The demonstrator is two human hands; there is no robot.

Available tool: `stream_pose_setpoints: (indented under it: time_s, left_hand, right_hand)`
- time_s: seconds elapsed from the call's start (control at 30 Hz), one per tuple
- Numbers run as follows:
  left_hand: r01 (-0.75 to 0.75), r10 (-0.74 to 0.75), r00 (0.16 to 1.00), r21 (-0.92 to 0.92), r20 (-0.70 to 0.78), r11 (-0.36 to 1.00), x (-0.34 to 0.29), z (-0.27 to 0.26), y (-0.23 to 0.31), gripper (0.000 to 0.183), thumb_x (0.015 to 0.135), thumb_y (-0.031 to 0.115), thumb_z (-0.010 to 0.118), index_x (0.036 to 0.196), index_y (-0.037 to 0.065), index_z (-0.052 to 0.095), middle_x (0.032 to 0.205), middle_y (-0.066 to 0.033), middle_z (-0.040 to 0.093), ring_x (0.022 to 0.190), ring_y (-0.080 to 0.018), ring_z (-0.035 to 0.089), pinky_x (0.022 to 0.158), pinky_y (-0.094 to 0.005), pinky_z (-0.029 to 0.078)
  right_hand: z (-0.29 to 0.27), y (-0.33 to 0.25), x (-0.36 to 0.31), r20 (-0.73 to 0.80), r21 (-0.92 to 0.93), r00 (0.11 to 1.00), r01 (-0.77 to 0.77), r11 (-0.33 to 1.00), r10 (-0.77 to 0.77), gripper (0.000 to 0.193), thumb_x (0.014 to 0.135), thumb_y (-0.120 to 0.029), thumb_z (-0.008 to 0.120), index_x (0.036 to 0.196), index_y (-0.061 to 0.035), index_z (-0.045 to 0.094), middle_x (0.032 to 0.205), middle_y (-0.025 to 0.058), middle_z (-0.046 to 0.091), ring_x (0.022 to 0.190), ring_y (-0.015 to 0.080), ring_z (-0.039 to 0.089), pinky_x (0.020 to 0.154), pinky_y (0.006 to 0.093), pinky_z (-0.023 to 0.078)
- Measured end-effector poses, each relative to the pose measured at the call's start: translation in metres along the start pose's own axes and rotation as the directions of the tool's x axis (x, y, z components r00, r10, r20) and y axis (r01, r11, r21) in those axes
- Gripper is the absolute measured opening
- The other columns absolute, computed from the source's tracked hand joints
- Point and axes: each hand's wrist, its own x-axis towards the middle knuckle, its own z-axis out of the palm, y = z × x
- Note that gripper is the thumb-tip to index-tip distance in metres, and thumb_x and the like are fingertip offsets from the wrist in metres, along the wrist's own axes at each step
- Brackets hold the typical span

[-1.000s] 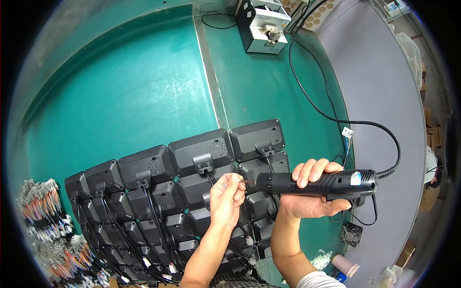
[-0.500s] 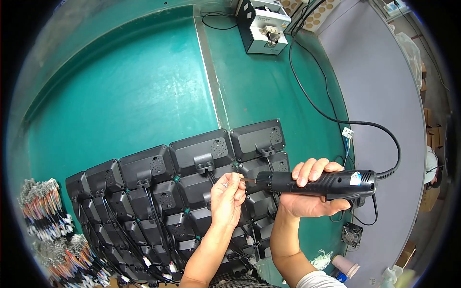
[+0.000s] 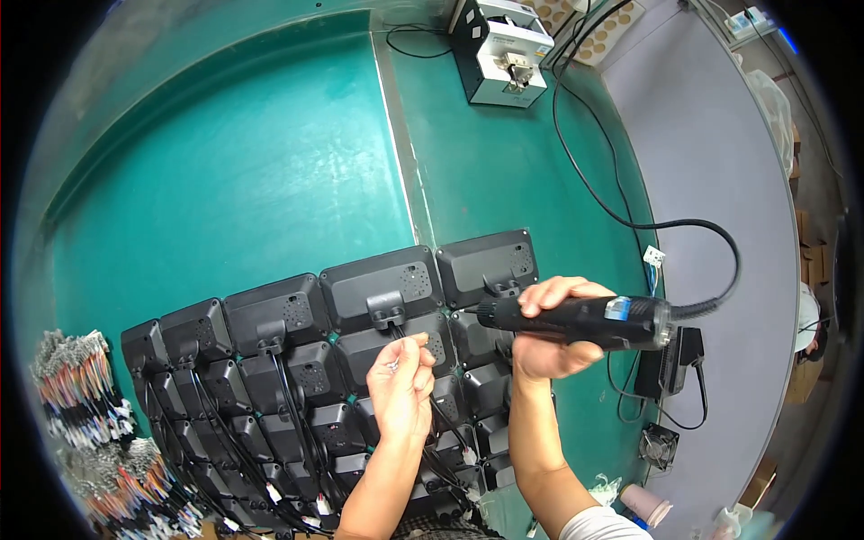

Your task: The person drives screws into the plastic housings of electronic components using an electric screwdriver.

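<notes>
Green matting (image 3: 270, 180) underlies black display housings (image 3: 355, 292); the right hand (image 3: 544, 358) grips an electric screwdriver (image 3: 585, 319), the left hand (image 3: 402, 391) holds probable screws (image 3: 393, 366); fastening seems underway, next needing steady aim.

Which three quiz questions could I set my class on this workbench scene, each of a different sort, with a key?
1. Which hand holds the black power tool? A) left B) right C) both
2. True or false: the tool's cord leaves from the end nearest the left hand.
3. Fill in: the bundled coloured wires lie to the picture's ____ of the black housings.

Key:
1. B, the right hand.
2. False; it leaves from the end farther from that hand.
3. left
</notes>
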Motion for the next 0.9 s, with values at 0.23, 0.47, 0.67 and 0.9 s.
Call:
stream_pose_setpoints:
  time_s: [0.23,0.47,0.67,0.9]
  left_hand:
    - [-0.027,0.030,0.998,-0.070,0.048,0.997,0.005,-0.014,0.019,0.021,0.086,0.015,0.051,0.093,-0.004,0.056,0.072,-0.0071,0.056,0.048,-0.0030,0.039,0.037,-0.0135,0.026]
    - [0.013,-0.006,0.997,-0.087,0.077,0.996,0.008,-0.022,0.024,0.018,0.086,0.009,0.049,0.096,-0.004,0.053,0.076,-0.0095,0.056,0.048,-0.0033,0.037,0.039,-0.0134,0.026]
    - [0.017,-0.009,0.995,-0.076,0.098,0.997,0.008,-0.025,0.026,0.013,0.087,0.013,0.050,0.091,0.000,0.051,0.074,-0.0100,0.056,0.048,-0.0033,0.036,0.040,-0.0134,0.026]
    - [0.034,-0.026,0.988,-0.056,0.152,0.998,0.013,-0.022,0.031,0.014,0.086,0.014,0.051,0.086,0.000,0.050,0.075,-0.0087,0.053,0.051,-0.0043,0.038,0.042,-0.0139,0.028]
  right_hand:
    - [0.002,0.026,-0.010,0.041,-0.014,0.999,-0.005,1.000,0.005,0.071,0.056,-0.054,0.072,0.093,-0.0028,0.040,0.070,0.0103,0.050,0.055,0.0179,0.052,0.052,0.0299,0.048]
    - [0.002,0.035,-0.016,0.113,-0.100,0.993,0.042,0.994,-0.031,0.070,0.059,-0.057,0.068,0.093,-0.0035,0.038,0.069,0.0090,0.048,0.054,0.0170,0.050,0.050,0.0282,0.046]
    - [-0.001,0.047,-0.027,0.240,-0.134,0.965,0.139,0.981,-0.104,0.072,0.061,-0.063,0.060,0.094,-0.0043,0.034,0.066,0.0073,0.045,0.047,0.0148,0.046,0.042,0.0252,0.043]
    - [0.000,0.050,-0.025,0.244,-0.090,0.967,0.097,0.991,-0.073,0.073,0.060,-0.063,0.061,0.093,-0.0034,0.035,0.065,0.0068,0.044,0.046,0.0145,0.045,0.041,0.0248,0.043]
